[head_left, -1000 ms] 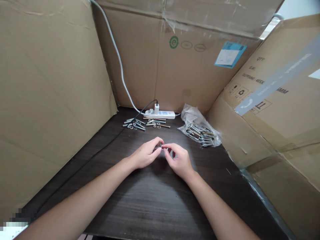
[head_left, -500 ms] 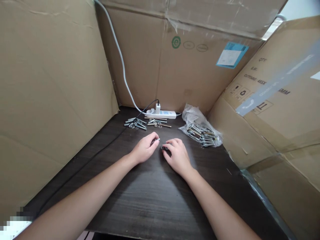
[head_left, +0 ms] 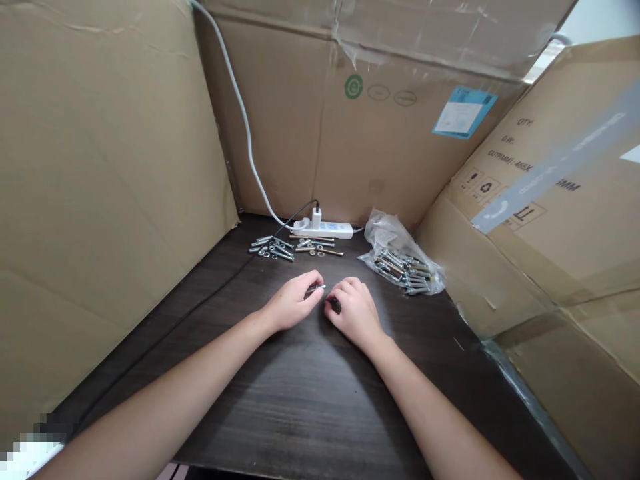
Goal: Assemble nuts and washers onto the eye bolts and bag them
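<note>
My left hand (head_left: 295, 300) is closed, with thumb and fingers pinching a thin silvery bolt (head_left: 317, 289) whose tip points right. Just to its right, my right hand (head_left: 354, 310) rests low over the dark table, its fingers curled in and the tips together. Whatever lies in those fingertips is hidden. Beyond my hands are two loose groups of hardware: silvery bolts (head_left: 283, 251) with washers (head_left: 263, 253) on the left, and silvery and brassy bolts (head_left: 327, 252) with more washers (head_left: 313, 252) beside them.
A clear plastic bag (head_left: 395, 247) of bolts lies at the back right. Behind the loose hardware sits a white power strip (head_left: 335, 230) with a plug in it. A black cable (head_left: 200, 300) crosses the table (head_left: 310, 413) on the left. Tall cardboard boxes (head_left: 280, 133) wall three sides.
My left hand has shifted slightly right with the bolt, closer to my right hand. My right fingers have curled in, and the small ring seen at their tips is now hidden.
</note>
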Demonstrator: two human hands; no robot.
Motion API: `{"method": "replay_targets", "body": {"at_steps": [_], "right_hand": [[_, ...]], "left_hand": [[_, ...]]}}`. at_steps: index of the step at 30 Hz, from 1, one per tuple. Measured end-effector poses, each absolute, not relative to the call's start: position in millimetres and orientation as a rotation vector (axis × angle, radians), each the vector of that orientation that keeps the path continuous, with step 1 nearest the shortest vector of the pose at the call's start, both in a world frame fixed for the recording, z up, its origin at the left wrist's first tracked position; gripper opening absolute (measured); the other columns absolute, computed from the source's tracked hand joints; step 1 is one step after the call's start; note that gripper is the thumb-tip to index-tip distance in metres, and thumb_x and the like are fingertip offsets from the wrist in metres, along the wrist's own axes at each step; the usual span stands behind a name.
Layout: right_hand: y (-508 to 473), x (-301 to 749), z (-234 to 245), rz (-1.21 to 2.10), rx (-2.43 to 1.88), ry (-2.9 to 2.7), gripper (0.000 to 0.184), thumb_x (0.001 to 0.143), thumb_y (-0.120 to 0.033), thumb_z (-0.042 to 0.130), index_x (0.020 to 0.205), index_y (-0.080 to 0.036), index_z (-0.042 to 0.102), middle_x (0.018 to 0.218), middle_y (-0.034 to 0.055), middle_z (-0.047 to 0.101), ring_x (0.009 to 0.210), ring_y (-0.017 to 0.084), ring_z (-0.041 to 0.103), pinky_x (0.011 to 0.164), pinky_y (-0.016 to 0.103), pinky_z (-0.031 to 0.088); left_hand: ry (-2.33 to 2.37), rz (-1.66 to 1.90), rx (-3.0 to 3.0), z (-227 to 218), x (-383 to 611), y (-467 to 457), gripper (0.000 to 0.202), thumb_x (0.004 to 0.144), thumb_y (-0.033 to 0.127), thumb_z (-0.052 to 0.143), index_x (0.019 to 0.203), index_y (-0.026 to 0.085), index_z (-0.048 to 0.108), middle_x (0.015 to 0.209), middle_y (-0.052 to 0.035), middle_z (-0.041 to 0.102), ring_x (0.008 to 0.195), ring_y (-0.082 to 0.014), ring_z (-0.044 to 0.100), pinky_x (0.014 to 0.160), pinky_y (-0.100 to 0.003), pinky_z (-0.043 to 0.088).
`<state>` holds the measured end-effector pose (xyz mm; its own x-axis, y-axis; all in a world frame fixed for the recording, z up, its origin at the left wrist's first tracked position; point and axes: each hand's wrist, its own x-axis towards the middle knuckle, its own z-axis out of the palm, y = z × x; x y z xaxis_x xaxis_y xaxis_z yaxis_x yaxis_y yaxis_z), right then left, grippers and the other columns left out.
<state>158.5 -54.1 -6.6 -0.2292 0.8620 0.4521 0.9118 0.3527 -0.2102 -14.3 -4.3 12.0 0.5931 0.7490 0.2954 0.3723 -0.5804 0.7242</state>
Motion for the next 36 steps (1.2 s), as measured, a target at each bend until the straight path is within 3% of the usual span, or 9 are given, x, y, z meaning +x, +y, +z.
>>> {"method": "replay_targets", "body": {"at_steps": [11, 21, 36], "right_hand": [[-62.2, 162.3, 15.0, -0.156, -1.308, -1.834, 0.009, 0.083, -0.018, 0.056, 0.077, -0.021, 0.061, 0.078, 0.0033, 0.066, 0.080, 0.019, 0.055, 0.076, 0.034, 0.044], [-68.9, 158.3, 18.4, -0.142, -1.268, -1.866, 0.009, 0.085, -0.019, 0.057, 0.078, -0.020, 0.063, 0.080, 0.0039, 0.067, 0.078, 0.018, 0.058, 0.074, 0.033, 0.046], [-74.4, 160.3, 18.8, 0.056, -1.264, -1.895, 0.022, 0.088, -0.020, 0.048, 0.100, -0.022, 0.067, 0.093, 0.0062, 0.066, 0.087, 0.019, 0.059, 0.079, 0.032, 0.049]], "left_hand": [[0.858, 0.725, 2.225, 15.3, -14.5, -10.1, 0.012, 0.088, 0.029, 0.045, 0.089, 0.019, 0.050, 0.081, 0.0019, 0.055, 0.071, -0.0118, 0.049, 0.066, -0.024, 0.038], [0.821, 0.718, 2.212, 16.8, -11.7, -15.1, 0.015, 0.089, 0.032, 0.044, 0.090, 0.018, 0.050, 0.082, 0.0009, 0.056, 0.073, -0.0127, 0.050, 0.067, -0.025, 0.039], [0.792, 0.802, 2.125, 14.7, -11.2, -10.8, 0.014, 0.088, 0.032, 0.044, 0.090, 0.018, 0.047, 0.077, 0.0023, 0.049, 0.069, -0.0115, 0.045, 0.065, -0.024, 0.037]]}}
